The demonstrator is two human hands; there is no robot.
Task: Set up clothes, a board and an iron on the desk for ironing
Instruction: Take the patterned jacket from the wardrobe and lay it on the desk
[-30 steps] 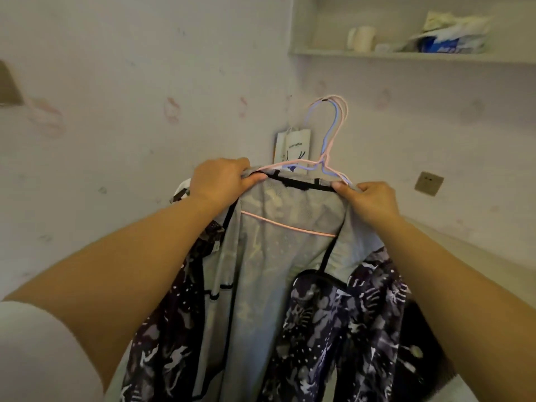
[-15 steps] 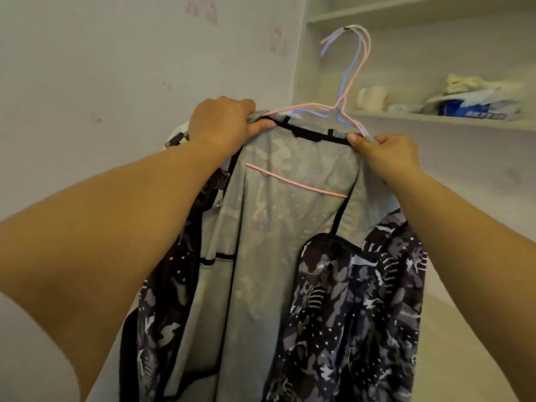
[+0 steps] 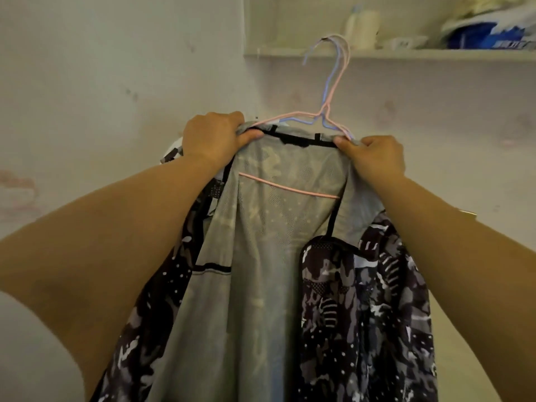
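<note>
Both hands hold a camouflage-patterned jacket (image 3: 362, 300) up in front of a pale wall (image 3: 101, 82), its grey mesh lining facing the camera. The left hand (image 3: 214, 137) is clamped on the left shoulder at the collar and the right hand (image 3: 374, 155) pinches the right shoulder. The jacket hangs on pink and blue wire hangers (image 3: 333, 82), whose hooks rise in front of a shelf (image 3: 406, 55) holding a blue-and-white package (image 3: 487, 33).

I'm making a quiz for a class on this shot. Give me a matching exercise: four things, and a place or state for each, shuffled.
Things:
1. left hand
2. right hand
3. pink wire hanger
4. blue and white packet

Places or states:
A. on the wall shelf
B. grips the jacket collar's left end
C. inside the camouflage jacket
D. pinches the collar's right end

Pairs: 1-B, 2-D, 3-C, 4-A
</note>
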